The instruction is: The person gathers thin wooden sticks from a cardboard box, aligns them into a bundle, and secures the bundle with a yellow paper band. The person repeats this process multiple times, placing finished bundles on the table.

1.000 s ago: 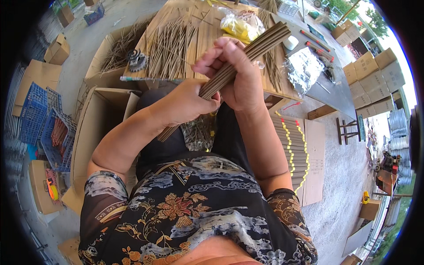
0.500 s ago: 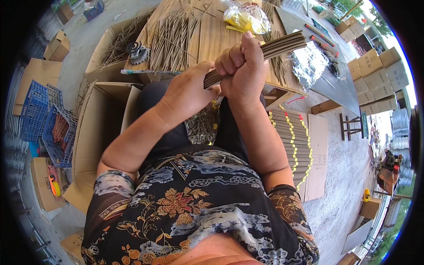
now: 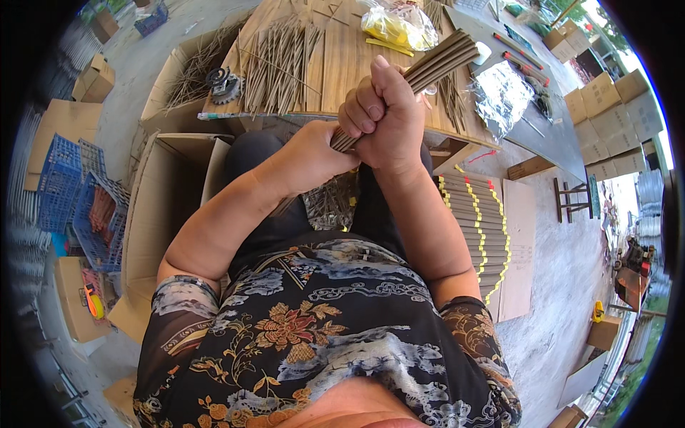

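Observation:
A bundle of thin brown sticks (image 3: 442, 60) slants across in front of me, its far end up and to the right over the table. My right hand (image 3: 386, 120) is wrapped round the middle of it, thumb pointing up. Below and to the left, my left hand (image 3: 311, 158) closes round the lower part, and a few stick ends show beneath its wrist. The two hands are close together above my lap. Many loose sticks like these (image 3: 275, 68) lie on the wooden table (image 3: 342, 57) beyond.
An open cardboard box (image 3: 160, 192) stands at my left, with blue crates (image 3: 61, 185) past it. On the table are a toothed metal wheel (image 3: 227, 87) and a clear bag with yellow contents (image 3: 399, 27). Yellow-banded brown rolls (image 3: 474, 228) lie on cardboard at right.
The bundle has tipped steeper, its far end rising and moving left. My right hand has shifted slightly left, and my left hand a little lower. Both keep their grip.

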A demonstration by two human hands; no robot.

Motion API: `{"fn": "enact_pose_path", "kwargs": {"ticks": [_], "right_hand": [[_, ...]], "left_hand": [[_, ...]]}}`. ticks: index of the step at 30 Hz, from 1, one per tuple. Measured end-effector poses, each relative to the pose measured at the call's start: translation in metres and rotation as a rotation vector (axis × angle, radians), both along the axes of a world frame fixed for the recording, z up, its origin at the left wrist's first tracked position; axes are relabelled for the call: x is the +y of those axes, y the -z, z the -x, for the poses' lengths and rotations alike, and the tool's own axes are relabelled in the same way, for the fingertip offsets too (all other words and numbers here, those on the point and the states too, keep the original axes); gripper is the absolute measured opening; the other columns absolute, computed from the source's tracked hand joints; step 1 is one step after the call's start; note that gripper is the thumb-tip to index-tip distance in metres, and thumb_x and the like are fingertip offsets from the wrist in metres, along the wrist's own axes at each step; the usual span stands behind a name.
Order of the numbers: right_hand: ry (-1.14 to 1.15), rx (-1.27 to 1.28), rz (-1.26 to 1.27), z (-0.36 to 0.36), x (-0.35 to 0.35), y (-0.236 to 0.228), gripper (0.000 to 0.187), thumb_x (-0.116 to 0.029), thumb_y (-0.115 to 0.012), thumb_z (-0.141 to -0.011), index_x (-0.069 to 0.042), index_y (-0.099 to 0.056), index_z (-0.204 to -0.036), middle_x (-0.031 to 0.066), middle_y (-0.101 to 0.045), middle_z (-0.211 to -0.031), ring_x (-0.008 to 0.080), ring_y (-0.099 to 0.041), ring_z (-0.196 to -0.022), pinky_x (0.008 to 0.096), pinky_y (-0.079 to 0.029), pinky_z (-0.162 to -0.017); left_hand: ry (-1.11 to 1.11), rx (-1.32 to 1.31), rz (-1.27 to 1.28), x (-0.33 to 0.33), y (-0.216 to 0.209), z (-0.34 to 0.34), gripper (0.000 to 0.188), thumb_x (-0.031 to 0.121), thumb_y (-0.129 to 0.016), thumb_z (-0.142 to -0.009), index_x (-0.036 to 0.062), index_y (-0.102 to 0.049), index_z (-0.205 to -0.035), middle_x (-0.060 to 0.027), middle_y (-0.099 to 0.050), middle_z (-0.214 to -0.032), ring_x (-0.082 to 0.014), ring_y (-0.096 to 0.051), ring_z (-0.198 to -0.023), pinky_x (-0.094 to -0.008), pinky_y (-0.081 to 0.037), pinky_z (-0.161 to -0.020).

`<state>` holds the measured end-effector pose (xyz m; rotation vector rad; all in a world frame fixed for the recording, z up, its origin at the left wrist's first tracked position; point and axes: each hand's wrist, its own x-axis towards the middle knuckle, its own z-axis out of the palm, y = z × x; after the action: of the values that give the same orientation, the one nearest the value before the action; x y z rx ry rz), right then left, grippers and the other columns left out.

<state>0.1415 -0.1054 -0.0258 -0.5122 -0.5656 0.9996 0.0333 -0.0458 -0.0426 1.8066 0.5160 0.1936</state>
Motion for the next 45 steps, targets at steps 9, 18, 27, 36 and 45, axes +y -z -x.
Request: {"fn": "enact_pose_path", "kwargs": {"ticks": [9,18,27,36,45], "right_hand": [[0.079,0.003,0.036,0.008,0.001,0.002,0.033,-0.019,-0.046,-0.084,-0.014,-0.032,-0.055,-0.0040,-0.027,-0.044,0.0089,-0.023,-0.034,0.0250,-0.024,-0.034],[0.176,0.024,0.104,0.015,0.005,0.003,0.032,-0.019,-0.047,-0.084,-0.013,-0.032,-0.056,-0.0034,-0.026,-0.046,0.0091,-0.024,-0.035,0.0255,-0.023,-0.036],[0.085,-0.008,0.098,0.021,0.000,0.001,0.030,-0.019,-0.048,-0.084,-0.013,-0.034,-0.058,-0.0032,-0.027,-0.046,0.0089,-0.024,-0.036,0.0254,-0.023,-0.035],[0.188,0.024,0.132,0.021,0.003,0.002,0.030,-0.018,-0.048,-0.084,-0.014,-0.034,-0.057,-0.0035,-0.028,-0.046,0.0087,-0.024,-0.035,0.0253,-0.023,-0.035],[0.116,0.091,0.121,0.018,0.004,0.012,0.030,-0.017,-0.049,-0.083,-0.013,-0.034,-0.058,-0.0026,-0.028,-0.045,0.0093,-0.026,-0.035,0.0255,-0.025,-0.035]], "left_hand": [[-0.009,-0.074,-0.255,0.000,0.004,0.002,0.019,0.006,-0.058,-0.069,-0.0020,-0.054,-0.086,-0.0205,-0.058,-0.077,-0.0339,-0.058,-0.077,-0.0344,-0.044,-0.066],[-0.166,-0.088,-0.379,-0.003,0.018,0.003,0.021,0.009,-0.064,-0.072,-0.0009,-0.053,-0.087,-0.0098,-0.060,-0.075,-0.0109,-0.056,-0.072,-0.0274,-0.044,-0.067],[0.073,0.196,0.166,0.005,0.000,0.015,0.020,0.008,-0.061,-0.069,-0.0008,-0.052,-0.086,-0.0148,-0.059,-0.073,-0.0238,-0.060,-0.068,-0.0318,-0.045,-0.063],[-0.114,-0.069,-0.362,-0.001,0.026,0.006,0.020,0.009,-0.063,-0.072,-0.0007,-0.053,-0.087,-0.0106,-0.060,-0.078,-0.0183,-0.055,-0.077,-0.0296,-0.044,-0.068],[-0.069,-0.167,-0.128,-0.003,0.025,0.023,0.022,0.010,-0.059,-0.076,-0.0002,-0.050,-0.093,-0.0044,-0.055,-0.075,-0.0089,-0.050,-0.064,-0.0234,-0.041,-0.058]]}}
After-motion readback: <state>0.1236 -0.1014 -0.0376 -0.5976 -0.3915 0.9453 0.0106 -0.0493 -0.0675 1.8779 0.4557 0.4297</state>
